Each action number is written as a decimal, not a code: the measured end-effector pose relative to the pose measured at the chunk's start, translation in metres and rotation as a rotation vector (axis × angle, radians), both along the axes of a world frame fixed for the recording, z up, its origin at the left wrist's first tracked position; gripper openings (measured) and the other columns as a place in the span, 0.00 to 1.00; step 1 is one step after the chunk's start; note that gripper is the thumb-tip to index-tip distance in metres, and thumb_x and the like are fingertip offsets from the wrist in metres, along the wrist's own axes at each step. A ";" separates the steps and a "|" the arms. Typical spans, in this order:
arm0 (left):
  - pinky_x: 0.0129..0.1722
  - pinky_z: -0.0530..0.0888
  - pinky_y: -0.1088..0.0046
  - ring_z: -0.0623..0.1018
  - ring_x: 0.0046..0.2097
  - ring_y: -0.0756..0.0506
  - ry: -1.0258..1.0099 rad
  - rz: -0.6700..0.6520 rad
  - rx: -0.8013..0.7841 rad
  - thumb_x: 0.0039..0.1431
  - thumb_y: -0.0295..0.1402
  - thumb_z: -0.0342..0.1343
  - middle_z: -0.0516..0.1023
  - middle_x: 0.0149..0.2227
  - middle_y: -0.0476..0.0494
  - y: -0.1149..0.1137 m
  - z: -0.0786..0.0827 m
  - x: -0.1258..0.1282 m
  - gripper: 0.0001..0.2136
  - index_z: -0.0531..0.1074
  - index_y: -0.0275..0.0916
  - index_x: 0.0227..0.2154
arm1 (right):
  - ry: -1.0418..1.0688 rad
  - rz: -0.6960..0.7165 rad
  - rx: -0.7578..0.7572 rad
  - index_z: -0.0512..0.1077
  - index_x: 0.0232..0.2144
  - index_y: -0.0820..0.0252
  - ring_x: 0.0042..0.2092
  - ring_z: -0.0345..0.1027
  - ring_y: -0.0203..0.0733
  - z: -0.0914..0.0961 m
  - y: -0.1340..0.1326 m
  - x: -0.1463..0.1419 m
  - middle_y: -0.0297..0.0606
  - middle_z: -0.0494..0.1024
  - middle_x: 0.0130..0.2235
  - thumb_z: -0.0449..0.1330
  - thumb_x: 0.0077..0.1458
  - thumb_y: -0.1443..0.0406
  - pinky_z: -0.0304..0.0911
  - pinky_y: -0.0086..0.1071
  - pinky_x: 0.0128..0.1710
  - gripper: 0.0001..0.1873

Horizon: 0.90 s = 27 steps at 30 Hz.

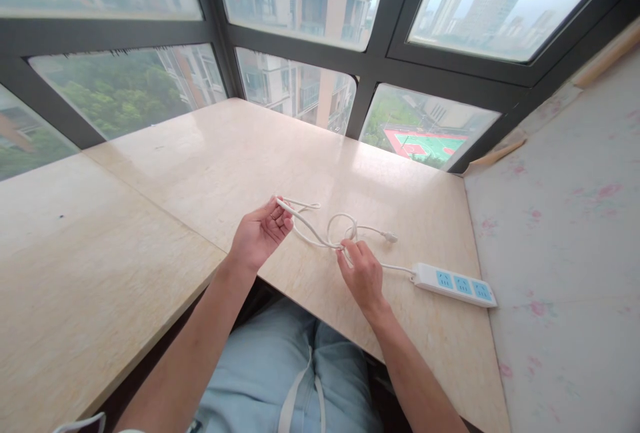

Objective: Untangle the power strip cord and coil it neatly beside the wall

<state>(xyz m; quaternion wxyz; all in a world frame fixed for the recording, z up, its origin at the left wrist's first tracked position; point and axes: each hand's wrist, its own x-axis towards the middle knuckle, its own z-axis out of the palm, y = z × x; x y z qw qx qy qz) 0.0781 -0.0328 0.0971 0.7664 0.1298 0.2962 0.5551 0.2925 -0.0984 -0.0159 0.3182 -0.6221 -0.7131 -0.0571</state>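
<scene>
A white power strip [454,284] with blue sockets lies on the beige stone sill [200,166] to the right of my hands. Its white cord [320,236] runs left in loose loops, and a small plug end [391,237] rests on the sill. My left hand [260,233] is palm up with its fingers curled round a length of the cord. My right hand [363,273] pinches the cord where the loops cross, fingers closed on it. Both hands hover just above the sill's near edge.
Dark-framed windows [370,59] wrap round the far side of the sill. A pale floral-patterned surface [565,253] lies to the right of the power strip. My lap in light jeans [290,366] sits under the sill's edge.
</scene>
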 end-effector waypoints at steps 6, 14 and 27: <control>0.28 0.77 0.83 0.78 0.29 0.54 -0.208 0.145 -0.108 0.67 0.23 0.45 0.76 0.27 0.46 0.007 0.013 -0.016 0.11 0.69 0.33 0.30 | -0.016 0.021 -0.012 0.71 0.42 0.57 0.37 0.67 0.45 0.002 0.004 0.001 0.39 0.74 0.34 0.56 0.62 0.64 0.59 0.34 0.36 0.08; 0.25 0.76 0.87 0.77 0.27 0.55 -0.226 0.354 -0.057 0.68 0.23 0.43 0.76 0.28 0.48 0.018 0.019 -0.043 0.11 0.70 0.36 0.36 | -0.036 0.008 0.034 0.69 0.32 0.56 0.39 0.64 0.46 0.003 0.007 0.005 0.38 0.73 0.33 0.58 0.60 0.62 0.56 0.38 0.41 0.04; 0.20 0.72 0.86 0.75 0.25 0.54 -0.160 0.401 -0.243 0.69 0.25 0.42 0.74 0.29 0.45 0.024 -0.013 -0.090 0.08 0.66 0.34 0.37 | 0.079 0.022 0.049 0.69 0.35 0.58 0.37 0.67 0.46 -0.015 0.014 0.014 0.39 0.75 0.32 0.56 0.56 0.68 0.61 0.37 0.40 0.03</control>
